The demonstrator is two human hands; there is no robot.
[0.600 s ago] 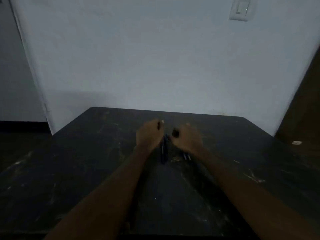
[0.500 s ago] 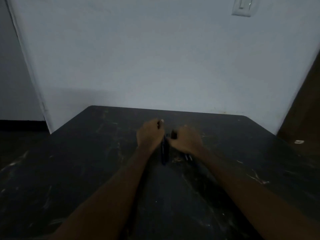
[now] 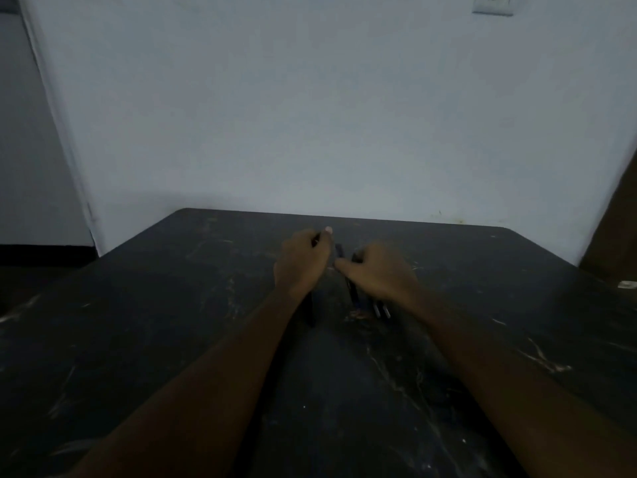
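Observation:
Both hands work over a dark, scratched table in dim light. My left hand is curled round a dark pen whose lower end sticks out below the wrist. My right hand grips a bundle of dark pens; their ends jut out toward me, and one more dark shaft shows beside its thumb. A small dark tip shows between the two hands; I cannot tell what it belongs to. The hands are a short gap apart.
A pale wall rises right behind the table's far edge, with a light switch at the top right. A brown door stands at the right. A small white object lies at the right edge.
The hands have drawn slightly apart. The dark pen that stood between them is now under my left wrist, and a separate shaft shows by my right thumb.

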